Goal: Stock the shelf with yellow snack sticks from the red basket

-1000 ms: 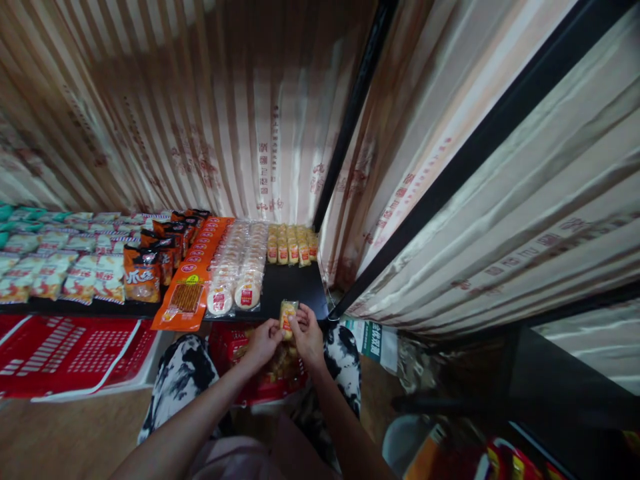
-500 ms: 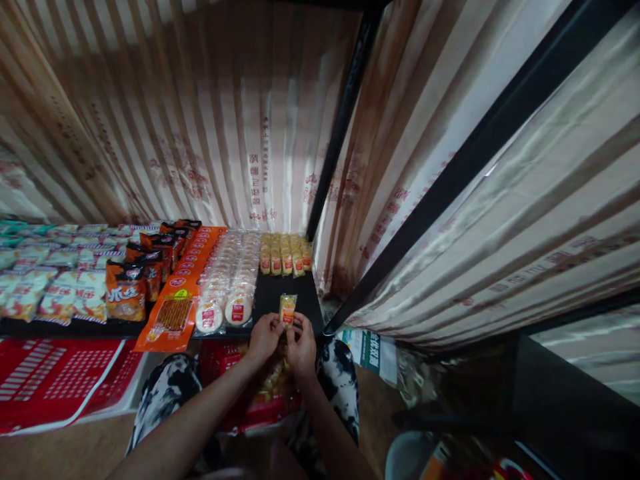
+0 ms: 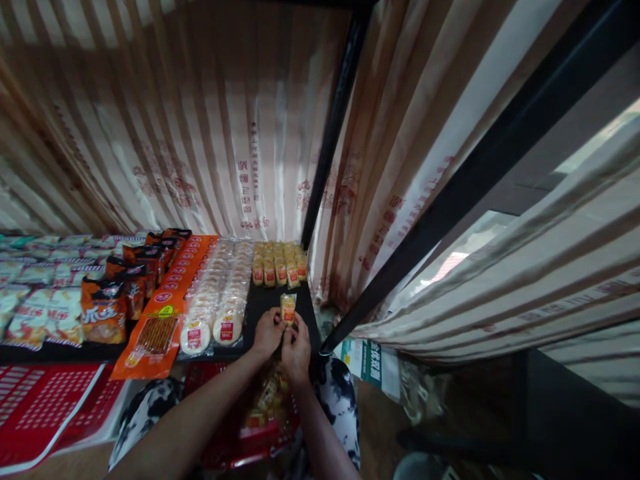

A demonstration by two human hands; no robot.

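Note:
A small yellow snack packet (image 3: 288, 309) with a red label is pinched upright between my two hands above the black shelf (image 3: 257, 313). My left hand (image 3: 269, 332) closes on its left side, and my right hand (image 3: 297, 347) grips its lower right. Beyond them, several matching yellow packets (image 3: 280, 267) stand in rows at the shelf's back right corner. To the left lie two rows of clear-wrapped round white crackers (image 3: 227, 327). More yellow packets (image 3: 270, 393) fill a red basket (image 3: 240, 460) between my knees, partly hidden by my forearms.
Orange stick-snack bags (image 3: 155, 333), orange-black bags (image 3: 103, 310) and white snack bags (image 3: 65, 313) line the shelf's left. Another red basket (image 3: 45, 407) sits below. Black posts (image 3: 333, 133) and pleated curtains (image 3: 200, 133) enclose the back and right.
My view has shifted, so the shelf goods appear slightly lower and further left. Both hands still hold the yellow packet in much the same pose.

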